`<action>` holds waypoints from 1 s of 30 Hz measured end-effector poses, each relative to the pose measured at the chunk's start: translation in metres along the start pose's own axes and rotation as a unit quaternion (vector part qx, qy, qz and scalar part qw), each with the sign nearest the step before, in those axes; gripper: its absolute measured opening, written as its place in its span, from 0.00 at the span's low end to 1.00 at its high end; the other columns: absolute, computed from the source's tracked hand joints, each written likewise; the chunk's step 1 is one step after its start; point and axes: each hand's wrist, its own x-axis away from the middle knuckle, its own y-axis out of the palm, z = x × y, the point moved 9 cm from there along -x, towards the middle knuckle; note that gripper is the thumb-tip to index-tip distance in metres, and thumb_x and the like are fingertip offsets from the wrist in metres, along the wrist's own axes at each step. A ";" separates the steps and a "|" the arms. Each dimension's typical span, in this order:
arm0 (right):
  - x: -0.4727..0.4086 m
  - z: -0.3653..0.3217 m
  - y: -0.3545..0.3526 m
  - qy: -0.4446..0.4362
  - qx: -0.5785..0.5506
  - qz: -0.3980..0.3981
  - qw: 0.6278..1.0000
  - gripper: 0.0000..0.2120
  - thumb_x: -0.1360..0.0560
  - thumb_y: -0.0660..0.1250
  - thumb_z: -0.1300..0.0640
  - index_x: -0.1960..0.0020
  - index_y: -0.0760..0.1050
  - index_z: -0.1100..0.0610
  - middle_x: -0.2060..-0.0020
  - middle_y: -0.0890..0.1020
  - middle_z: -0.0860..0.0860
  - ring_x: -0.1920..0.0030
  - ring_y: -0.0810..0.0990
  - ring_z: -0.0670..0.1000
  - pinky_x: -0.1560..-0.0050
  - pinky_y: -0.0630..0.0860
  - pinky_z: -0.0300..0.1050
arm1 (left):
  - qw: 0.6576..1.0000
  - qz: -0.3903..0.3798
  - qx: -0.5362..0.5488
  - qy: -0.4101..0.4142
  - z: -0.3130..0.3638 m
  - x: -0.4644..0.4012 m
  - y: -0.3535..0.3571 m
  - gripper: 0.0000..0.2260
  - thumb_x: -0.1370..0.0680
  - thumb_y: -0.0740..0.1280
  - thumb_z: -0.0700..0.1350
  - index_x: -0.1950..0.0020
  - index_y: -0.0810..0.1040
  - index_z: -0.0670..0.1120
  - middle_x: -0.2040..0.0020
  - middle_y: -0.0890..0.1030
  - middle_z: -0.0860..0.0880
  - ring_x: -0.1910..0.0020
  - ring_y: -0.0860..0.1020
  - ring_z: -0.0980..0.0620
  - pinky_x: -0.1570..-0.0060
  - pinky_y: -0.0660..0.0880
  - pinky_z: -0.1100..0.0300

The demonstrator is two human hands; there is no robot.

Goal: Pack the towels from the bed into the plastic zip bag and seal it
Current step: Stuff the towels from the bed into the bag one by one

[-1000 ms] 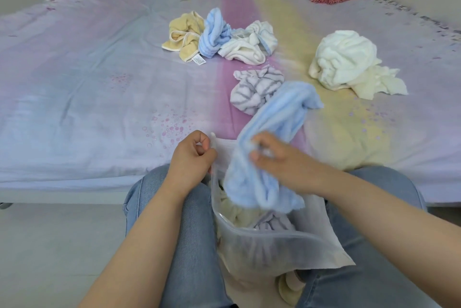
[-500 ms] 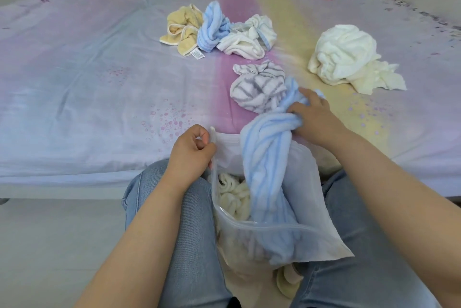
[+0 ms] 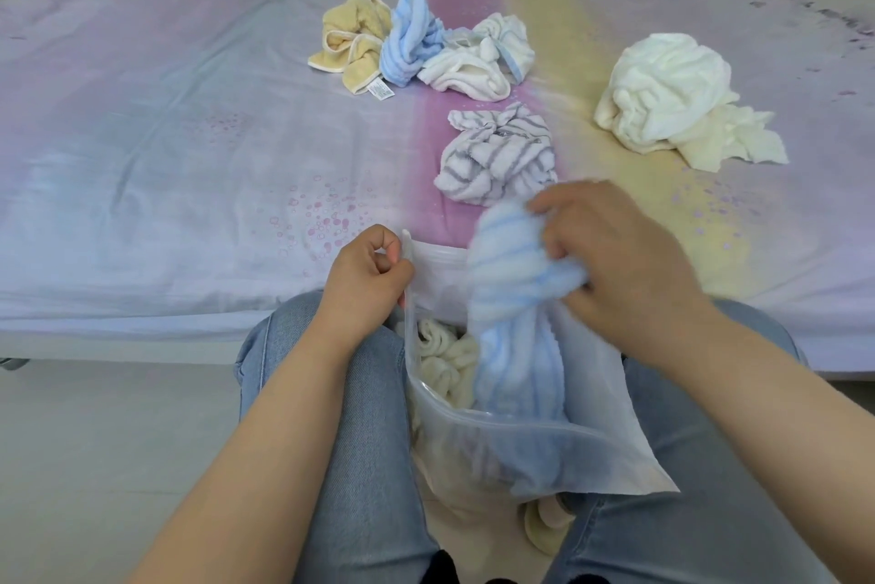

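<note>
Zip bag (image 3: 592,455) open on my lap, blue striped towel (image 3: 513,271) half in, cream towel (image 3: 447,356) already inside. My right hand (image 3: 615,261) clenches the blue towel's top; left hand (image 3: 367,278) pinches the bag rim. Grey-striped towel (image 3: 497,157) near the bed's front edge (others farther back).

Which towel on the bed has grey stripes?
The grey-striped towel, just beyond the right hand; the others are yellow, blue, white and cream.

Left hand (image 3: 367,280) pinches zip bag (image 3: 601,455) rim; right hand (image 3: 620,261) grips blue striped towel (image 3: 516,299) half inside bag.
</note>
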 end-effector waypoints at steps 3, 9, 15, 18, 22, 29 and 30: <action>0.020 -0.026 0.065 -0.040 -0.026 -0.232 0.971 0.15 0.33 0.60 0.66 0.49 0.72 0.54 0.47 0.75 0.51 0.46 0.74 0.56 0.54 0.74 0.53 | 1.000 -0.008 0.005 0.002 0.001 0.000 0.003 0.14 0.27 0.62 0.32 0.64 0.65 0.49 0.80 0.66 0.56 0.81 0.66 0.57 0.74 0.64 0.63; 0.093 -0.002 0.123 0.090 0.003 -0.642 0.761 0.14 0.21 0.58 0.50 0.37 0.73 0.46 0.41 0.76 0.45 0.42 0.75 0.50 0.50 0.68 0.40 | 1.000 -0.021 0.023 0.002 0.000 0.001 0.002 0.15 0.29 0.63 0.36 0.67 0.67 0.55 0.79 0.64 0.56 0.78 0.62 0.56 0.71 0.67 0.59; 0.031 0.023 0.090 0.124 0.027 -0.330 0.935 0.07 0.21 0.58 0.49 0.46 0.73 0.44 0.52 0.77 0.42 0.52 0.76 0.48 0.59 0.68 0.44 | 0.999 -0.024 0.025 0.006 -0.001 0.000 0.002 0.16 0.28 0.64 0.35 0.67 0.67 0.55 0.79 0.64 0.57 0.79 0.64 0.56 0.72 0.67 0.59; 0.057 0.031 0.117 0.105 0.122 -0.448 0.880 0.15 0.20 0.57 0.49 0.34 0.70 0.48 0.42 0.76 0.49 0.45 0.76 0.53 0.54 0.70 0.46 | 0.999 -0.026 0.032 0.005 0.000 0.000 0.004 0.16 0.28 0.64 0.34 0.67 0.67 0.55 0.78 0.64 0.56 0.79 0.64 0.56 0.71 0.68 0.58; 0.101 0.020 0.147 0.118 0.033 -0.653 0.748 0.17 0.22 0.58 0.49 0.33 0.70 0.46 0.41 0.79 0.49 0.48 0.77 0.45 0.56 0.68 0.38 | 0.999 -0.023 0.041 0.008 0.000 0.000 0.004 0.17 0.26 0.63 0.33 0.66 0.67 0.54 0.79 0.64 0.56 0.80 0.63 0.56 0.73 0.67 0.61; -0.039 0.100 0.053 0.242 -0.076 0.000 0.967 0.08 0.26 0.64 0.51 0.47 0.75 0.44 0.57 0.80 0.44 0.57 0.78 0.47 0.57 0.72 0.43 | 0.999 -0.015 0.035 0.013 0.003 0.001 0.002 0.18 0.25 0.63 0.33 0.65 0.68 0.55 0.79 0.66 0.56 0.80 0.65 0.56 0.75 0.66 0.64; -0.049 0.115 0.052 0.251 -0.085 0.032 0.964 0.13 0.27 0.66 0.50 0.42 0.74 0.46 0.48 0.78 0.47 0.49 0.76 0.48 0.49 0.72 0.44 | 0.999 -0.013 0.034 0.011 0.003 0.001 0.001 0.17 0.25 0.63 0.33 0.65 0.68 0.55 0.79 0.66 0.55 0.80 0.65 0.55 0.75 0.66 0.63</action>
